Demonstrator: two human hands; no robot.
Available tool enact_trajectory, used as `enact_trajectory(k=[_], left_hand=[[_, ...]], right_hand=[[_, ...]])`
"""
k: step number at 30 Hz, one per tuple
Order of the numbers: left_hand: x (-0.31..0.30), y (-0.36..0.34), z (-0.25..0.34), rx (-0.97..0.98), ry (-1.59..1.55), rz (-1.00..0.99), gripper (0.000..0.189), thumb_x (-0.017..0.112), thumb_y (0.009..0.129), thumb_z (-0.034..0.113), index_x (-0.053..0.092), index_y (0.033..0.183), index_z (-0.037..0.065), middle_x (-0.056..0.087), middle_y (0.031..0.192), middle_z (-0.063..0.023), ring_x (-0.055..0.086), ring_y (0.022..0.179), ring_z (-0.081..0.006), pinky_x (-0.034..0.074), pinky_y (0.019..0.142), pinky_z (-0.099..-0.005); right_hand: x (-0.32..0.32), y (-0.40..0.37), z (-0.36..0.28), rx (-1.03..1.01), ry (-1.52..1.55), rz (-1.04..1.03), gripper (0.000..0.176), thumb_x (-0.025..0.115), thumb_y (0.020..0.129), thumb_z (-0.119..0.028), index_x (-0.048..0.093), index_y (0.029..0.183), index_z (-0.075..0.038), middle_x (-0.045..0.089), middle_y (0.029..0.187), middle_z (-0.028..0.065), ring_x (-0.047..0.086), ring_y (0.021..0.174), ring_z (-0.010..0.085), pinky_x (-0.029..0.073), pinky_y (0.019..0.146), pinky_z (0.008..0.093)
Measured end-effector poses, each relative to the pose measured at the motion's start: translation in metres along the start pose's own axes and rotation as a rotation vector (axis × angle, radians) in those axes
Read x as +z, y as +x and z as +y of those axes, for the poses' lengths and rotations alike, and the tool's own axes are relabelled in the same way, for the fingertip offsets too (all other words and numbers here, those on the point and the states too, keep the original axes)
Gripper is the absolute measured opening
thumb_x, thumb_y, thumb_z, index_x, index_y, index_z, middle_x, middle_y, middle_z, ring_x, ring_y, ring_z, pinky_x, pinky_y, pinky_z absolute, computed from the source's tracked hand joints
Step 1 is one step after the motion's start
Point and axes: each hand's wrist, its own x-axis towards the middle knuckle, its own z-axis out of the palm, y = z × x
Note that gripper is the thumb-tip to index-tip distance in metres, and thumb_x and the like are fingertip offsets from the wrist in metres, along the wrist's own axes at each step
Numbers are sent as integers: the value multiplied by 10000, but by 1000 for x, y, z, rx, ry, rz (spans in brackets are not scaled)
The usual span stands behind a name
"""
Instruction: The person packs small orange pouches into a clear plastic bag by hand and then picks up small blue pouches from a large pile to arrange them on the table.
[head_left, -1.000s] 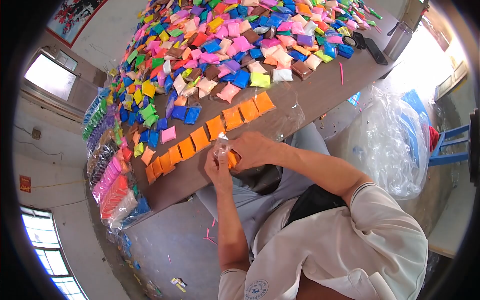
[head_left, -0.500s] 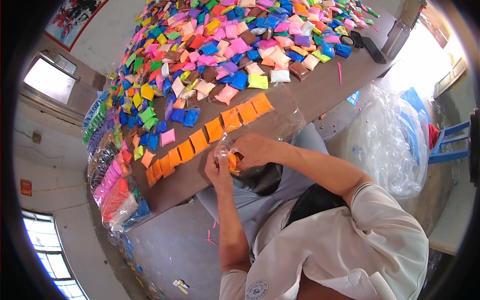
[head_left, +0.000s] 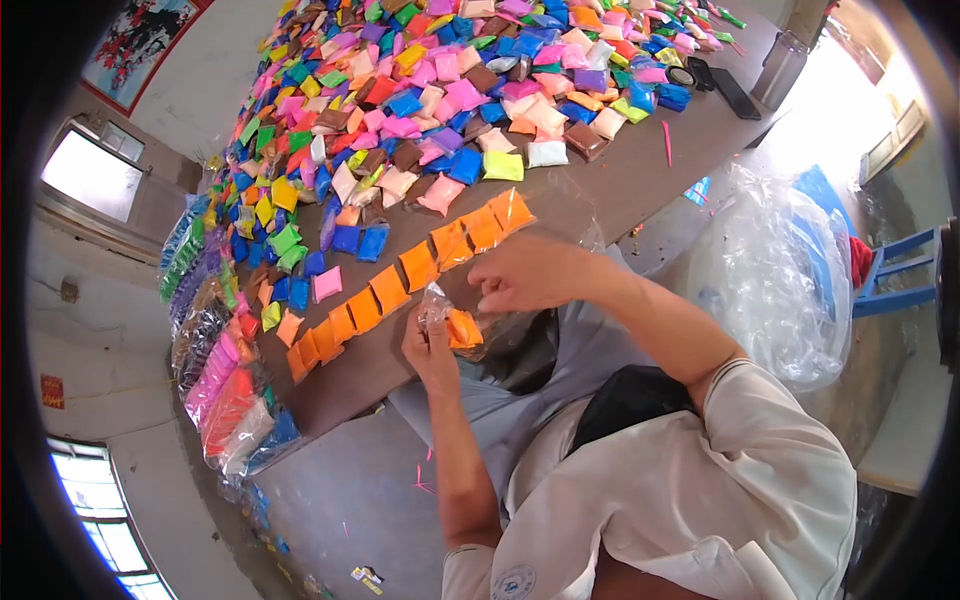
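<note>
My left hand (head_left: pixel 432 345) is closed on the gathered edge of a clear plastic bag, over my lap at the table's front edge. Inside the bag lie orange packets (head_left: pixel 463 328). Just to the right, my right hand (head_left: pixel 510 278) hovers with its fingers curled, somewhat blurred; whether anything thin is between them cannot be made out. Beyond both hands, a slanting row of flat orange packets (head_left: pixel 388 290) lies on the brown table (head_left: pixel 400 222). Another part of clear film stretches near the row's right end.
A big heap of coloured packets (head_left: pixel 430 100) covers the table's far side. Bagged packets (head_left: pixel 213 372) line the left edge. A phone (head_left: pixel 736 94) and a metal flask (head_left: pixel 780 70) stand back right. Beside the table are a large clear bag (head_left: pixel 770 290) and a blue stool (head_left: pixel 890 275).
My right hand has lifted off the bag, up and to the right. The orange packets in the bag show more openly beside my left hand. The view has shifted slightly.
</note>
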Motion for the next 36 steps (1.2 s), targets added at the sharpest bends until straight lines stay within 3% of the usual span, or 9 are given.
enact_trajectory(k=[5, 7, 10, 12, 18, 22, 28, 34, 36], left_hand=[[2, -1, 5, -35, -68, 3, 283, 543, 997, 227, 610, 1041, -44, 624, 941, -48, 570, 861, -122, 478, 768, -275], [4, 0, 7, -17, -78, 15, 278, 539, 1000, 229, 610, 1014, -39, 618, 919, -42, 563, 842, -115, 475, 755, -269], [7, -1, 5, -38, -92, 48, 275, 530, 1006, 232, 612, 990, -30, 612, 891, -34, 556, 811, -106, 470, 739, -262], [6, -2, 8, -48, -87, 42, 274, 525, 1009, 232, 613, 987, -26, 614, 885, -33, 556, 803, -104, 468, 732, -259], [5, -2, 3, -64, -91, 48, 279, 522, 1010, 241, 619, 977, -18, 617, 884, -30, 556, 803, -101, 458, 720, -252], [-1, -2, -7, -39, -46, 12, 326, 515, 1019, 289, 623, 1010, -19, 615, 922, -33, 562, 849, -101, 462, 758, -253], [2, -2, 5, -2, -9, 39, 269, 530, 998, 234, 629, 977, -16, 618, 873, -31, 541, 792, -103, 440, 699, -250], [2, -2, 9, 12, 2, 32, 264, 527, 996, 226, 632, 990, -17, 621, 856, -31, 538, 775, -99, 438, 684, -252], [2, -2, 12, -1, 9, 34, 267, 527, 996, 226, 633, 993, -19, 621, 852, -30, 537, 772, -98, 439, 686, -251]], right_hand=[[-70, -44, 18, 52, 623, 696, 189, 630, 948, -175, 678, 1029, -11, 672, 839, 8, 621, 714, 85, 512, 658, 247], [-100, -46, 37, 138, 501, 911, 194, 637, 904, -130, 694, 1043, -7, 689, 796, 25, 638, 667, 97, 518, 633, 249], [-116, -30, 119, 177, 301, 791, 215, 652, 898, -127, 684, 1064, 6, 675, 774, 16, 633, 680, 93, 515, 638, 244], [-105, -19, 142, 201, 411, 494, 218, 659, 896, -118, 676, 1077, 2, 677, 811, 12, 633, 727, 87, 513, 672, 245], [-71, 23, 140, 217, 37, 21, 415, 788, 758, -254, 676, 1101, -48, 660, 831, 40, 626, 760, 124, 494, 679, 288], [-47, 30, 131, 21, -212, 117, 509, 805, 695, -292, 663, 1119, -49, 655, 927, 101, 634, 884, 246, 500, 757, 341], [-36, 22, 125, -129, -224, 105, 581, 774, 707, -330, 594, 1186, -54, 610, 1127, 107, 632, 973, 276, 508, 843, 395], [-38, 21, 114, -231, -397, 72, 521, 777, 715, -263, 590, 1156, -57, 638, 1062, 105, 636, 959, 267, 511, 835, 385], [-38, 23, 106, -40, -265, 103, 520, 787, 725, -278, 589, 1153, -59, 647, 993, 100, 635, 933, 247, 507, 812, 368]])
